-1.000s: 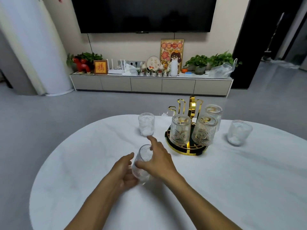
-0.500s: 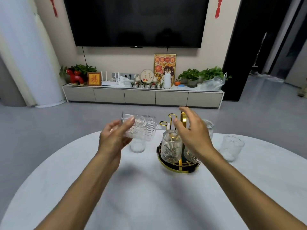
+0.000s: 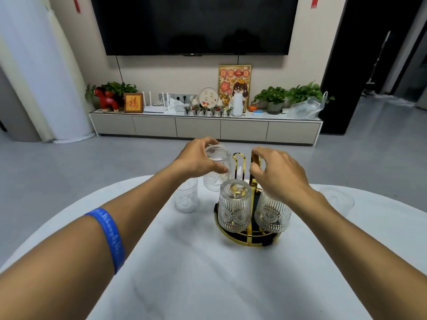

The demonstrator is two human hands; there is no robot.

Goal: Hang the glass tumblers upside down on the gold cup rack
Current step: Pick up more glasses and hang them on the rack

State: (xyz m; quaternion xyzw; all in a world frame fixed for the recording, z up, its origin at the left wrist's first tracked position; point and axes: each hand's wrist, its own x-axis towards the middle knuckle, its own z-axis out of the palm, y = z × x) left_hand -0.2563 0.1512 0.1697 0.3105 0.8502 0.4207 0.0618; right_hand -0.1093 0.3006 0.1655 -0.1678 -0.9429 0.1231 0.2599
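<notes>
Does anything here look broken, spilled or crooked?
Nothing stands out. The hung tumblers sit upside down on the gold rack, two more stand upright on the table, and the left hand holds one inverted tumbler.

You have one view only, from the camera on your head, so no second view shares the scene. It looks forward and slightly down across the table (image 3: pixel 208 273) toward 12 o'clock. Your forearms enter from 7 and 5 o'clock. The rack (image 3: pixel 248 239) sits near, about centre; the TV (image 3: pixel 196 24) wall is far off at 12.
</notes>
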